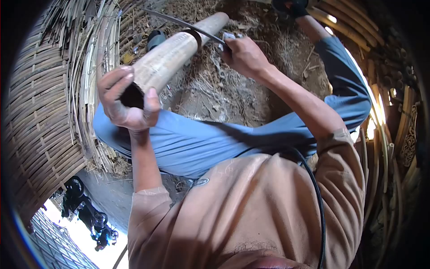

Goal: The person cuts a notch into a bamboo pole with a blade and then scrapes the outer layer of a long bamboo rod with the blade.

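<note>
My left hand (127,101) grips the near open end of a thick bamboo pole (163,65), fingers on one side and thumb on the other. The dark hollow of the tube shows between them. The pole slants away over the ground, with a dark ring around it toward its far part. In my right hand (246,56), closed around the handle, is a tool with a long narrow blade (179,21). That blade lies across the pole close to the dark ring. Something whitish shows at the handle, and the fingers hide most of the grip.
A woven bamboo panel (40,121) and a bundle of thin bamboo strips (85,85) stand at the left. Dry fibres litter the dirt floor (215,98). A dark green object (155,39) sits beside the pole. Bamboo poles (354,22) line the right; motorcycles (87,210) stand outside.
</note>
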`<state>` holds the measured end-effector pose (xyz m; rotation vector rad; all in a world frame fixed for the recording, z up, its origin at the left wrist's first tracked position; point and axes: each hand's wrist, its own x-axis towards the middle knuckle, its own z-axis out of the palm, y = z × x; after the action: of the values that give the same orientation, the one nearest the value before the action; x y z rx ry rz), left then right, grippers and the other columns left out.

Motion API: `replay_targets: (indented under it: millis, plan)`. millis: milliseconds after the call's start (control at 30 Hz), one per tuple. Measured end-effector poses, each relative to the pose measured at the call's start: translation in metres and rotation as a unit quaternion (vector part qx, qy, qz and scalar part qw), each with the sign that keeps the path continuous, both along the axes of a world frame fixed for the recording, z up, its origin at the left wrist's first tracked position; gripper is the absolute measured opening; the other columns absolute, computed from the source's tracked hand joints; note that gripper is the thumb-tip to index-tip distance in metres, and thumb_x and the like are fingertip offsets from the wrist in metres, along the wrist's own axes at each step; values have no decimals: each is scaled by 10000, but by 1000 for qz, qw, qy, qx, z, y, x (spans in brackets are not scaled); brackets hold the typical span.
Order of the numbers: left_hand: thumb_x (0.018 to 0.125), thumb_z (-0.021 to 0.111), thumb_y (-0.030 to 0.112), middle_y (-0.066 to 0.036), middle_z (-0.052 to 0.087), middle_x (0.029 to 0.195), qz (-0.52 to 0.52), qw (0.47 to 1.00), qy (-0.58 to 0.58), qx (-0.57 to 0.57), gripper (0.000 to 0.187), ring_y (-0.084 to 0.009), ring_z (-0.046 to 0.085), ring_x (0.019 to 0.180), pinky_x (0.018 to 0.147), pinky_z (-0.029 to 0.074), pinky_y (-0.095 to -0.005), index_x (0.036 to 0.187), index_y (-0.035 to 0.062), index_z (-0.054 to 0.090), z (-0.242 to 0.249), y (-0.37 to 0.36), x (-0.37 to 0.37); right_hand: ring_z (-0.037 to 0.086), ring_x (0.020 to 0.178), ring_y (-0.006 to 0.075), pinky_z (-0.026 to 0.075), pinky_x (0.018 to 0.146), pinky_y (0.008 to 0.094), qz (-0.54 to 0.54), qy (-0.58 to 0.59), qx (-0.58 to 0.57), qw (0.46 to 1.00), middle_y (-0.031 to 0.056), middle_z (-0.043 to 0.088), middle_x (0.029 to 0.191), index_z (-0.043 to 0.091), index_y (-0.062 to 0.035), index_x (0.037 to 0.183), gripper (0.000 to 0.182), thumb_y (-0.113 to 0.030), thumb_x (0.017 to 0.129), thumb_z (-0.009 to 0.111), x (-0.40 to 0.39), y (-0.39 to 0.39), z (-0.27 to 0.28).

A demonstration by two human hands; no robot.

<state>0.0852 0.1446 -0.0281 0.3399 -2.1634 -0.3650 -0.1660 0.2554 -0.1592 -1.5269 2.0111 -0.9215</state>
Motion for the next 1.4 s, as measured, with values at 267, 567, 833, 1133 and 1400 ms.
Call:
replay_targets:
  millis: [267, 567, 833, 1133, 1400]
  plan:
    - [746, 704, 186, -146, 606, 1070, -61, 997, 2, -37, 382, -304, 608, 997, 913, 537, -443, 1081, 33, 605, -1, 8, -4, 664, 668, 378, 529, 647, 470, -26, -48, 61, 997, 210, 637, 692, 648, 10, 833, 98, -82, 864, 655, 3, 25, -19]
    - [739, 721, 216, -112, 608, 1026, -35, 999, 8, -38, 385, -287, 607, 937, 837, 560, -440, 1076, 66, 611, 0, 5, -8, 683, 601, 340, 570, 649, 472, 30, 50, -127, 990, 179, 643, 632, 650, -1, 816, 159, -135, 897, 622, 16, 32, 2]
    - [777, 659, 137, -149, 587, 1102, 10, 1000, -12, -5, 391, -268, 597, 1028, 962, 504, -404, 1133, 5, 566, 1, 9, -5, 644, 550, 291, 550, 609, 468, -25, -69, 37, 997, 157, 633, 628, 649, -10, 818, 179, -161, 913, 635, 3, 20, -16]
    - [798, 645, 100, -150, 579, 1083, 66, 997, 20, 24, 359, -253, 588, 1010, 940, 490, -383, 1128, -28, 583, 0, 9, -8, 671, 619, 339, 556, 670, 477, -85, -93, 114, 985, 205, 662, 684, 673, 9, 907, 197, -179, 927, 615, 1, 16, -41]
    - [813, 670, 127, -141, 607, 1024, 112, 992, 51, 32, 297, -249, 612, 955, 881, 511, -370, 1054, -31, 599, -3, 5, -7, 662, 681, 385, 527, 673, 499, -70, -140, -7, 988, 215, 651, 716, 599, 9, 823, 196, -163, 900, 656, 64, 29, -18]
